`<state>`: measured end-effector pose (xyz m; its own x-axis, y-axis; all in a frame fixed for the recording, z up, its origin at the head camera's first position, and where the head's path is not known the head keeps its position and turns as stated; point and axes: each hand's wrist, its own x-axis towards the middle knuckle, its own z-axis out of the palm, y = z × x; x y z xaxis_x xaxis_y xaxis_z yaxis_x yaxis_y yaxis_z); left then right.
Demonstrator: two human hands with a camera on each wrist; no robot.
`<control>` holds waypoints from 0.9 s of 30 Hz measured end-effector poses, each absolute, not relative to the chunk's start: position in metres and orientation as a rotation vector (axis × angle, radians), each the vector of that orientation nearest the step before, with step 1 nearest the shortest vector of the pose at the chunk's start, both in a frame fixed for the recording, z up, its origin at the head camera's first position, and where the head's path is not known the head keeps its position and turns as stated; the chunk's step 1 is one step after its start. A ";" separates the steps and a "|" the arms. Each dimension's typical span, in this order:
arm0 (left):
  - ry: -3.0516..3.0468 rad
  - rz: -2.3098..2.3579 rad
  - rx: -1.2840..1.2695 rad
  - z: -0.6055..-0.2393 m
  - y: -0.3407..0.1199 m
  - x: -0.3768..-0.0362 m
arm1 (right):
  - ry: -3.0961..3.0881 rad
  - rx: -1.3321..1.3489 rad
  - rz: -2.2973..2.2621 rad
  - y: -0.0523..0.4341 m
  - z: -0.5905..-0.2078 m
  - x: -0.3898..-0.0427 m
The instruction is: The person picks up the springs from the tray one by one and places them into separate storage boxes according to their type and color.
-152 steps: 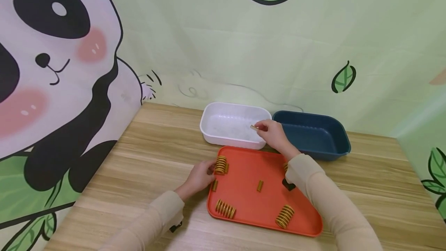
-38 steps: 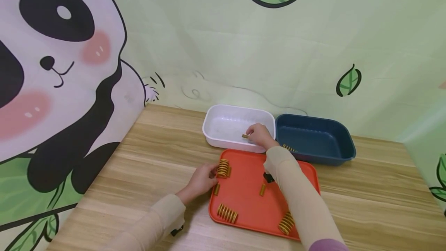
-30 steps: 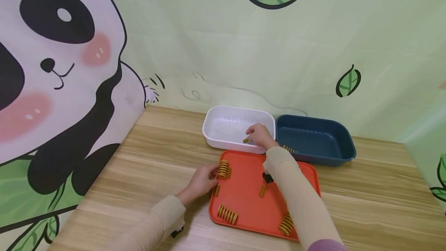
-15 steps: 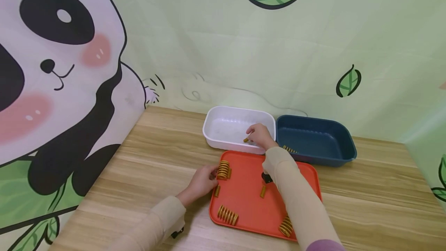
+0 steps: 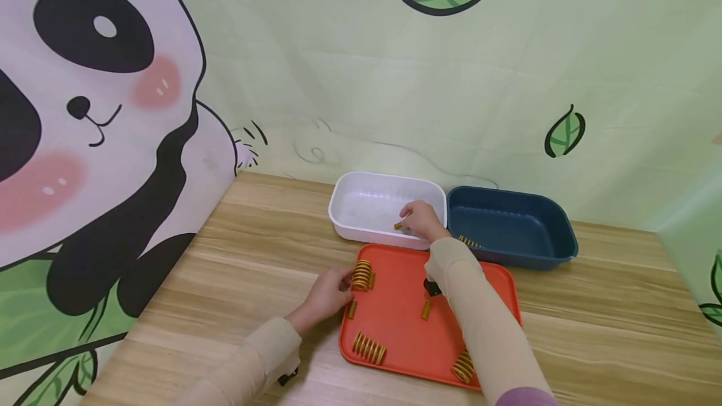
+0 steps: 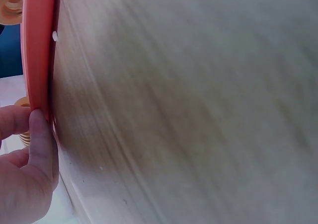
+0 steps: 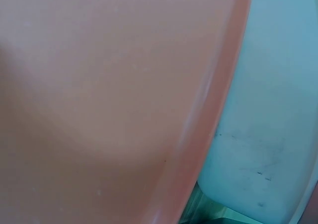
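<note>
In the head view, my right hand is inside the white bin, its fingers pinching a small gold coil spring low near the bin's front wall. My left hand grips the left rim of the red tray; the left wrist view shows thumb and fingers on that rim. Close to the left fingers are a large coil spring, a small spring beside it and another small spring. The right wrist view shows the tray and a pale bin wall, with the hand hidden.
On the tray lie a large spring at the front left, a small spring mid-tray and a large spring partly behind the right sleeve. A dark blue bin, right of the white one, contains a spring.
Since the oldest frame my right hand has moved down into the white bin, and the small spring sits lower. Over the last second both hands have stayed nearly still.
</note>
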<state>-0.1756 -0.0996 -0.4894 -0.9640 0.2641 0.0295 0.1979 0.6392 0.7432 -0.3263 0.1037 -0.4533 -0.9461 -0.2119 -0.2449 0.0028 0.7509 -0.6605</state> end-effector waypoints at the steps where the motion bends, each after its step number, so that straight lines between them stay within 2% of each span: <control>1: 2.771 1.237 0.388 -0.489 -0.099 -0.176 | 2.636 -0.152 -0.999 0.103 -0.453 -0.326; 27: 2.783 1.234 0.375 -0.490 -0.099 -0.175 | 2.567 -0.236 -1.044 0.105 -0.451 -0.328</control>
<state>-0.1745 -0.0989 -0.4896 -0.9674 0.2512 0.0311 0.1917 0.6470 0.7380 -0.3278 0.1049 -0.4509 -0.9217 -0.2841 -0.2639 -0.0194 0.7134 -0.7005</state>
